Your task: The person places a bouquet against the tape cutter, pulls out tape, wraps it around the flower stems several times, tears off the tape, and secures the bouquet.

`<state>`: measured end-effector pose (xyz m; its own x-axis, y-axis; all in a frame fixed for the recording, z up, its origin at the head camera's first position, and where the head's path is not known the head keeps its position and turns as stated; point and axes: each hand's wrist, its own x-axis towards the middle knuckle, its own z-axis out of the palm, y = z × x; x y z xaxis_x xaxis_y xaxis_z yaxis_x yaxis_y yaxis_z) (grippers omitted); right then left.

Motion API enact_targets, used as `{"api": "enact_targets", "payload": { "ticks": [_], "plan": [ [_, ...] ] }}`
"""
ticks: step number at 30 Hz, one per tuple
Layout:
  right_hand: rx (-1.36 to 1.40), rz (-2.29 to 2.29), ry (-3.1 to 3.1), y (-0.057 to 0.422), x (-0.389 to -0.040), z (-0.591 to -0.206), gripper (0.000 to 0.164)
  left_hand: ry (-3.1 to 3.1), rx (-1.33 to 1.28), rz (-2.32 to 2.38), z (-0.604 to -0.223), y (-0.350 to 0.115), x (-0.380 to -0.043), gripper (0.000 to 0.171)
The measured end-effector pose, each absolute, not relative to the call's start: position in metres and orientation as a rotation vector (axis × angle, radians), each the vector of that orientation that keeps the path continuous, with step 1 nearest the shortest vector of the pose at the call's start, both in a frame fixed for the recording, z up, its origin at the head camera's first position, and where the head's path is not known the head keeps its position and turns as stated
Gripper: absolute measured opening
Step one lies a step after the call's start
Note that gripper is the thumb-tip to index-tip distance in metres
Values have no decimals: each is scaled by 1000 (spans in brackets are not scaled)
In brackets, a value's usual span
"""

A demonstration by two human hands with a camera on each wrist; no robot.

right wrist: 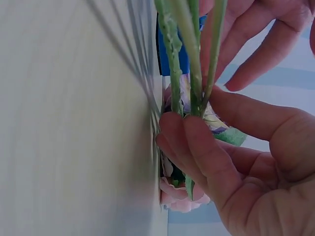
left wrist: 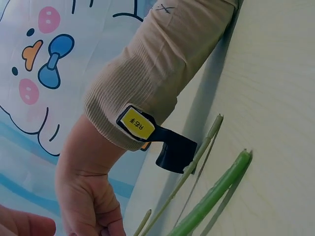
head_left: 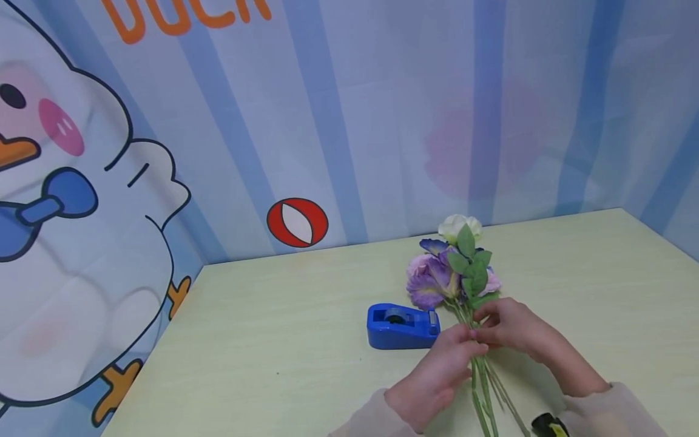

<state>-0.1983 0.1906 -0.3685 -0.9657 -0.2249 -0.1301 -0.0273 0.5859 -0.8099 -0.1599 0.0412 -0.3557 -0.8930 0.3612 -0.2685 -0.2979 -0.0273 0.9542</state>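
A bunch of artificial flowers (head_left: 431, 279) lies on the table in the head view, with purple, pink and white blooms, green leaves and long green stems (head_left: 480, 388). My right hand (head_left: 513, 331) pinches the stems just below the blooms; the right wrist view shows its thumb and fingertips (right wrist: 197, 128) closed around several of them. Directly below it in the head view, my left hand (head_left: 437, 370) grips the same stems, its thumb lying across them. Cut stem ends (left wrist: 241, 160) point toward the sleeve in the left wrist view.
A blue tape dispenser (head_left: 403, 328) stands just left of the flowers, close to my left hand. A black wrist mount with a yellow label (left wrist: 138, 123) sits on the right sleeve. Behind the pale table (head_left: 273, 315) hangs a striped backdrop (head_left: 382, 121) with a printed duck.
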Motion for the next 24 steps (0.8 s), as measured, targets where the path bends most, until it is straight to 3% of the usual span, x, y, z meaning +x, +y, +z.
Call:
{"api": "enact_targets", "payload": {
  "ticks": [9,13,16,20,24],
  "plan": [
    [-220,-1381,2542,193,-199,-369,28,1742,147,2063,-337,29,-164,60],
    [-234,-1408,2502,194,-198,-368,29,1882,345,2028,-331,17,-173,61],
    [-235,-1391,2499,194,-198,-368,32,2225,615,1735,-328,3,-184,61],
    [-224,-1374,2497,194,-198,-367,34,2809,982,997,-324,-18,-198,68],
    [-216,-1370,2492,194,-197,-367,34,3083,1024,434,-321,-36,-208,70]
  ]
}}
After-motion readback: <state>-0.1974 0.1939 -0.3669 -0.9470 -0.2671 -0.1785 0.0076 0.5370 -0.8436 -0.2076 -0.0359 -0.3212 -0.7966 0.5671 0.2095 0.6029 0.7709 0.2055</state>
